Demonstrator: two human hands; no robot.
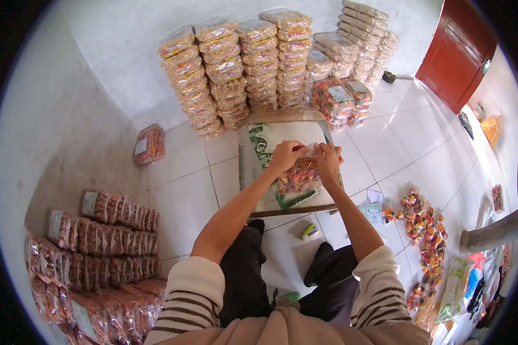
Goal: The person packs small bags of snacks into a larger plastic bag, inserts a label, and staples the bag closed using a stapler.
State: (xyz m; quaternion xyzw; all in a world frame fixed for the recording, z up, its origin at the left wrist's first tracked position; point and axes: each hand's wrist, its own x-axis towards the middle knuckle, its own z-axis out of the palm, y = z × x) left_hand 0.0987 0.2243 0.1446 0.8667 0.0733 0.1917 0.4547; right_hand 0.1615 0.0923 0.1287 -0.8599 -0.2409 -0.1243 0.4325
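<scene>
A clear plastic bag (298,178) filled with small reddish-orange packets stands on a low table (258,183) with a white and green top. My left hand (288,156) is closed on the upper left of the bag's mouth, fingers bent inward. Close beside it, my right hand (329,163) grips the bag's upper right edge. The gathered plastic shows between the two hands; the fingertips are partly hidden.
Tall stacks of bagged snacks (218,57) line the back wall. More packs (103,253) are piled at the left. Loose orange packets (425,230) and paper labels (374,207) lie on the right floor. A yellow-green object (309,231) lies between my feet.
</scene>
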